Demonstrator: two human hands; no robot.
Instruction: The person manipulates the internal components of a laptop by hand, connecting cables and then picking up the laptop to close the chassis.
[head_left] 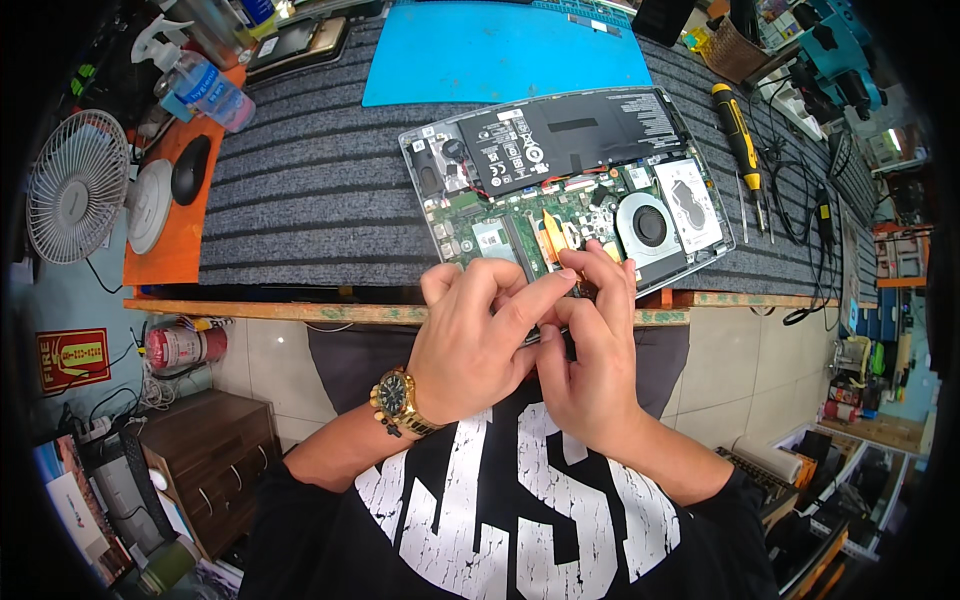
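An opened laptop (546,133) lies at the bench's front edge with its black battery, green board, copper heat pipe, round fan (645,228) and metal-cased drive exposed. My left hand (480,330) is curled over the near middle edge, index finger extended toward the copper part. Beside it, my right hand (595,360) bends its fingers over the same edge, fingertips close to the board below the fan. Both hands are closed close together; whatever their fingertips grip is hidden behind them. A gold watch is on my left wrist.
A striped grey mat (290,200) covers the bench, with a blue mat (500,45) behind. A yellow-black screwdriver (735,130) and cables lie right. A white fan (78,185), spray bottle (205,90) and black mouse (190,170) stand left. A wooden cabinet (200,470) is lower left.
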